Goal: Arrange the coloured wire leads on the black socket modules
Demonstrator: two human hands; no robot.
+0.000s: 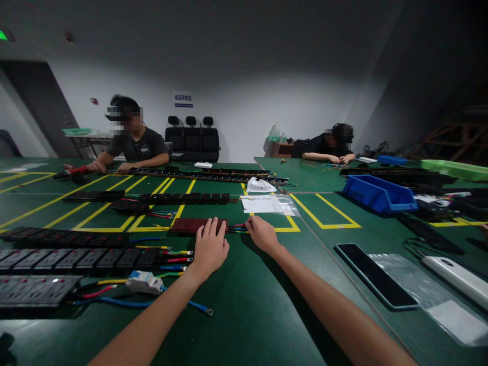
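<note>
Both of my arms reach forward over a green table (pixel 244 305). My left hand (pixel 209 248) lies with its fingers stretched out on the right end of a dark red flat module (pixel 192 225). My right hand (pixel 261 233) rests beside it, fingers curled down at the bundle of coloured wires (pixel 237 229) that comes out of the module's right end; what they grip, if anything, is hidden. Left of my arms lie rows of black socket strips (pixel 76 258) with red, yellow and blue leads, and a small white circuit breaker (pixel 145 282).
A phone (pixel 375 275) lies face up at the right beside a clear plastic bag (pixel 423 290) and a white device (pixel 455 274). A blue bin (pixel 377 193) stands further back. Papers and bags (pixel 267 202) lie ahead. Two other people work at the far side.
</note>
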